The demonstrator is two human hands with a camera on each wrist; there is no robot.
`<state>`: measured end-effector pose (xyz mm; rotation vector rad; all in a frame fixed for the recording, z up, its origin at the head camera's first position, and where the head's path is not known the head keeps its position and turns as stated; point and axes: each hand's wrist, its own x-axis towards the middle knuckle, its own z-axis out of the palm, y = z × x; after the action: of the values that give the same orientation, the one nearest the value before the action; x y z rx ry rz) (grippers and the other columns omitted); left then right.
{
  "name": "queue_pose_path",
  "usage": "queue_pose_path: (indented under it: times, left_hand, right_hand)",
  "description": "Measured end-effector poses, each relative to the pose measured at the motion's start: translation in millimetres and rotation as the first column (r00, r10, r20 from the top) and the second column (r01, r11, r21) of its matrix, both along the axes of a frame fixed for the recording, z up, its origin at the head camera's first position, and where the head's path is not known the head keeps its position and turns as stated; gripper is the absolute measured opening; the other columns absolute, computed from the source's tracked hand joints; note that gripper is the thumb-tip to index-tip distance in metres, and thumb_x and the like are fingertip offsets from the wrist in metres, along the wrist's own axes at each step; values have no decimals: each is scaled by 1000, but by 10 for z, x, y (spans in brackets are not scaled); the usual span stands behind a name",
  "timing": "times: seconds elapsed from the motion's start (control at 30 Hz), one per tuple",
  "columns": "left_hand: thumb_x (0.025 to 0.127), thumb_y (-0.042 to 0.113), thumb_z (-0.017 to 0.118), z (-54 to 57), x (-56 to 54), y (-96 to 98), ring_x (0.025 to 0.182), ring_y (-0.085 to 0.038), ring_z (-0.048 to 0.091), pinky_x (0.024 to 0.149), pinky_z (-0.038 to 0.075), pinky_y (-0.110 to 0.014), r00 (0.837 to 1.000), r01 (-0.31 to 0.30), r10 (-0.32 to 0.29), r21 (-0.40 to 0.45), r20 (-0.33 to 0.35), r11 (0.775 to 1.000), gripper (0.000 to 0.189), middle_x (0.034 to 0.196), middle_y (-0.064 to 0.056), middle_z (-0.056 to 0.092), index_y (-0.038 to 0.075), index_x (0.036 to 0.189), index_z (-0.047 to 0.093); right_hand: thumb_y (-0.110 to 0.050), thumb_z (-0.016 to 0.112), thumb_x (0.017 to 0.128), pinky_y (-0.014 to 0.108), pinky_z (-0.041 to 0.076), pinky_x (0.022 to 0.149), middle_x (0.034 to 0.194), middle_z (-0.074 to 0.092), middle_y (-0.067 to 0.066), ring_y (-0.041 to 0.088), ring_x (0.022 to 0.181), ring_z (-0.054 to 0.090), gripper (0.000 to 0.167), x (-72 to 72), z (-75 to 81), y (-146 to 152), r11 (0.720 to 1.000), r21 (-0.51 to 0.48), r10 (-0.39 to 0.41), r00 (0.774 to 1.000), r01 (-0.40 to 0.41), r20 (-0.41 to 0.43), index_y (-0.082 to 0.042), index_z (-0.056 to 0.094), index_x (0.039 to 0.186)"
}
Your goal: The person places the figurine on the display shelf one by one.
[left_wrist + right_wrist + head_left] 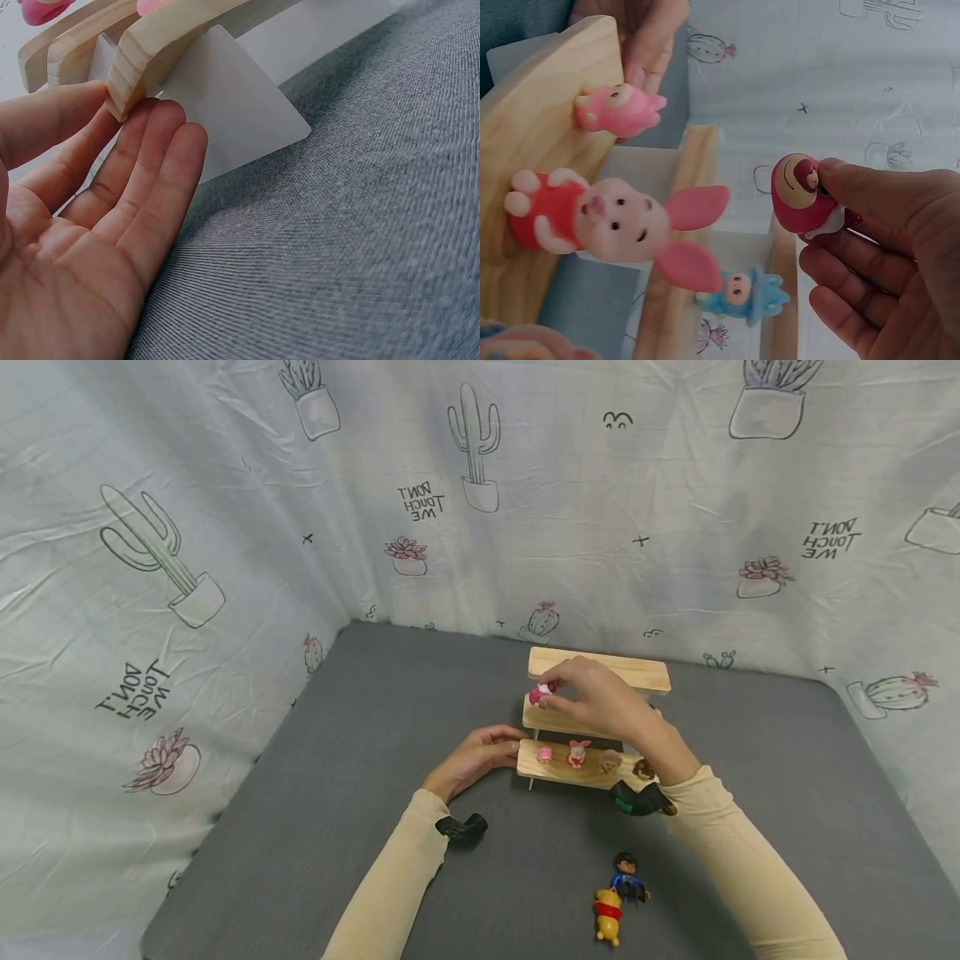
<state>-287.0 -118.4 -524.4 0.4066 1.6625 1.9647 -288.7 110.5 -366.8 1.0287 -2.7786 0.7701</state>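
Note:
Between the thumb and fingers of my right hand (600,693) is a small deep-pink bear figurine (799,195) with a pale muzzle. In the head view it is over the left end of the middle board (551,718) of a three-step wooden display stand. My left hand (480,758) pinches the left end of the lowest board (555,770), thumb on one side and fingers beneath. Along that board sit a small pink figurine (622,109), a Piglet figurine (622,217) and two brownish ones. A blue figurine (739,294) stands on a step behind, hidden by my right hand in the head view.
On the grey tabletop (375,735) in front of the stand lie a Winnie-the-Pooh figurine (608,914) and a dark-haired toy figure (627,878) in blue. The stand's top board (622,670) is at the back. A cactus-print curtain (525,510) hangs behind the table.

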Motion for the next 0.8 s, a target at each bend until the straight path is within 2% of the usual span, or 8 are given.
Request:
queue_pose_path:
  times: [0.27, 0.43, 0.8]
  left_hand:
    - [102, 8, 56, 9, 5, -1, 101, -14, 69, 96, 57, -37, 1000, 6, -6, 11, -2, 1000, 37, 121, -9, 67, -11, 133, 54]
    - [102, 9, 56, 16, 5, -2, 100, -14, 69, 96, 57, -37, 1000, 5, -5, 1, -4, 1000, 37, 121, -10, 67, -11, 133, 54]
    - [102, 9, 56, 13, 7, 3, 101, -13, 69, 95, 57, -37, 1000, 9, -9, -5, -8, 1000, 38, 118, -6, 67, -11, 134, 54]
  right_hand:
    - [-15, 77, 91, 44, 55, 87, 107, 73, 9, 24, 102, 65, 25, 11, -52, 20, 1000, -11, 7, 1000, -7, -2, -6, 73, 114]
    - [-18, 76, 92, 43, 55, 86, 108, 73, 8, 24, 102, 65, 25, 23, -73, 26, 1000, 17, -3, 1000, 3, -6, -8, 74, 115]
    - [-25, 77, 91, 43, 53, 84, 106, 76, 4, 23, 97, 66, 24, 20, -112, 17, 993, 113, -20, 995, 31, -95, -12, 76, 112]
